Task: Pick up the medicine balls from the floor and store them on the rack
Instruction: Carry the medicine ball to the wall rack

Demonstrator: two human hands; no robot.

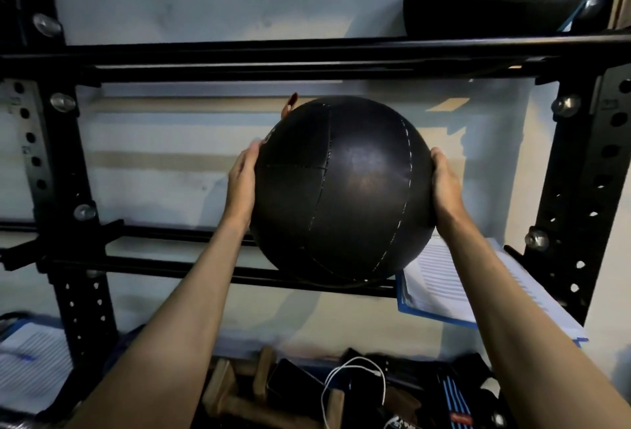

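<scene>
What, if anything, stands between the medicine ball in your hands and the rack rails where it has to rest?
Nothing visible does. The medicine ball, held between the left hand and right hand, is at the lower rails. A blue folder of papers lies on that tier just right of it.

The left hand (pixel 241 184) and right hand (pixel 445 186) are bare. Both forearms are bare too, seemingly up to the elbows.
</scene>
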